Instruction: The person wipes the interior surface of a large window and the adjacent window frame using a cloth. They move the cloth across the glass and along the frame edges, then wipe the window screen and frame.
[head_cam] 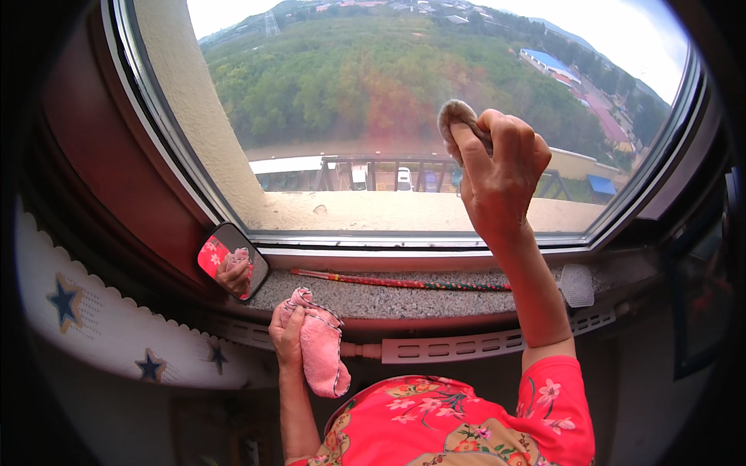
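A wide window pane stands in front of me. Up against its glass, right of the middle, my right hand presses a folded grey cloth under its fingers. Lower down, my left hand grips a bunched pink towel with a dark-and-white stitched edge. The towel hangs down in front of the sill, clear of the glass. Part of the grey cloth is hidden behind the right hand's fingers.
A speckled stone windowsill carries a long red patterned stick, a small mirror at the left and a whitish textured object at the right. Below runs a slotted white radiator. Star-patterned fabric lies left; a dark-framed object stands right.
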A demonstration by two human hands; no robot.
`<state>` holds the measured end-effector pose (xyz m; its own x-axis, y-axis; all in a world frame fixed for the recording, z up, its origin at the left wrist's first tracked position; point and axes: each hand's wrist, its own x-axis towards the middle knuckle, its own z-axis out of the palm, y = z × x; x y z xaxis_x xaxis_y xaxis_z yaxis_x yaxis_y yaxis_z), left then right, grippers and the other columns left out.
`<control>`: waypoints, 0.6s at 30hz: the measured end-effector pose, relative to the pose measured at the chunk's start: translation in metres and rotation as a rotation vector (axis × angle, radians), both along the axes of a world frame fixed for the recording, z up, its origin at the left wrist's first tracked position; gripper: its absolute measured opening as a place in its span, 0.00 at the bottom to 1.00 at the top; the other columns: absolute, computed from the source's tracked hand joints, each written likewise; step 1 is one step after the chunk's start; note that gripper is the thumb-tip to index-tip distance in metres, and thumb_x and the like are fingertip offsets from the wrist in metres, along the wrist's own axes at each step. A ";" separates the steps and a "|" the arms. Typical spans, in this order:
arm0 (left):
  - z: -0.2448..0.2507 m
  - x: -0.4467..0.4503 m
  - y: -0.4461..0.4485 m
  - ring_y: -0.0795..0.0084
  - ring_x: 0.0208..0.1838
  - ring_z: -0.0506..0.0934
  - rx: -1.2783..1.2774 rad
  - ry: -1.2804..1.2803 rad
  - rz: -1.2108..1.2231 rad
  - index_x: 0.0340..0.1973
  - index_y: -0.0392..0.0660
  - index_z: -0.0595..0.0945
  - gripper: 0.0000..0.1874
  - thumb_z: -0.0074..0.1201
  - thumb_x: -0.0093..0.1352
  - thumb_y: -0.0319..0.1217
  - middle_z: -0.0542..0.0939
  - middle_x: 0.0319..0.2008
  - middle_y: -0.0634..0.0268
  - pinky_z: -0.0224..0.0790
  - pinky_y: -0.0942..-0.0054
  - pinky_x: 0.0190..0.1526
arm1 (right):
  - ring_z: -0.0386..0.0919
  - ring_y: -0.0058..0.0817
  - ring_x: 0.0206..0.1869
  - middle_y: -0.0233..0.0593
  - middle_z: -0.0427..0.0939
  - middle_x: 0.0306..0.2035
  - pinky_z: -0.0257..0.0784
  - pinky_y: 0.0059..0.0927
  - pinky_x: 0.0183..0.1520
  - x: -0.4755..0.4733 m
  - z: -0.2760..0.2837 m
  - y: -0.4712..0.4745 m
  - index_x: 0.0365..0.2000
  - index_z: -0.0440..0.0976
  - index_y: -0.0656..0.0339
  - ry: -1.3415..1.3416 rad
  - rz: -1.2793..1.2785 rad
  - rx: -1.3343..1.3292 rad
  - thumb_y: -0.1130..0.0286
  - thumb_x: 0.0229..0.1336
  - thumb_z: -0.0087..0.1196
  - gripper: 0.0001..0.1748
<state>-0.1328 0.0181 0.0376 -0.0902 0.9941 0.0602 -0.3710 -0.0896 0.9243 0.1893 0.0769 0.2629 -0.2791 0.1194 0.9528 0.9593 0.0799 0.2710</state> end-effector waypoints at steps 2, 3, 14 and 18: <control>0.000 0.004 0.005 0.78 0.40 0.80 0.030 0.022 -0.039 0.50 0.36 0.79 0.12 0.54 0.72 0.25 0.83 0.41 0.65 0.73 0.77 0.46 | 0.73 0.28 0.45 0.31 0.75 0.40 0.56 0.36 0.52 -0.003 0.004 0.007 0.39 0.83 0.53 -0.022 -0.004 -0.079 0.70 0.48 0.69 0.14; -0.001 0.007 0.008 0.79 0.40 0.80 0.044 0.031 -0.051 0.50 0.36 0.79 0.12 0.54 0.72 0.24 0.83 0.41 0.65 0.73 0.77 0.46 | 0.73 0.28 0.45 0.31 0.75 0.40 0.56 0.36 0.52 -0.002 0.006 0.006 0.39 0.83 0.53 -0.024 0.035 0.000 0.70 0.47 0.69 0.14; -0.005 0.012 0.017 0.78 0.43 0.80 0.012 -0.023 -0.058 0.51 0.35 0.79 0.13 0.53 0.72 0.24 0.83 0.43 0.63 0.72 0.76 0.50 | 0.73 0.28 0.45 0.30 0.74 0.40 0.56 0.35 0.51 -0.004 0.004 0.007 0.38 0.82 0.51 -0.031 0.044 -0.005 0.72 0.46 0.68 0.15; -0.003 0.016 0.024 0.78 0.42 0.80 0.038 -0.056 -0.052 0.52 0.35 0.79 0.13 0.53 0.72 0.24 0.83 0.44 0.62 0.72 0.77 0.49 | 0.73 0.29 0.44 0.30 0.75 0.38 0.56 0.34 0.52 -0.006 0.004 -0.003 0.38 0.83 0.53 0.026 0.025 -0.017 0.72 0.45 0.69 0.16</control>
<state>-0.1173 0.0417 0.0342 -0.0423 0.9946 0.0945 -0.4271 -0.1035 0.8983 0.1834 0.0738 0.2666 -0.2571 0.1284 0.9578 0.9637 0.1085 0.2441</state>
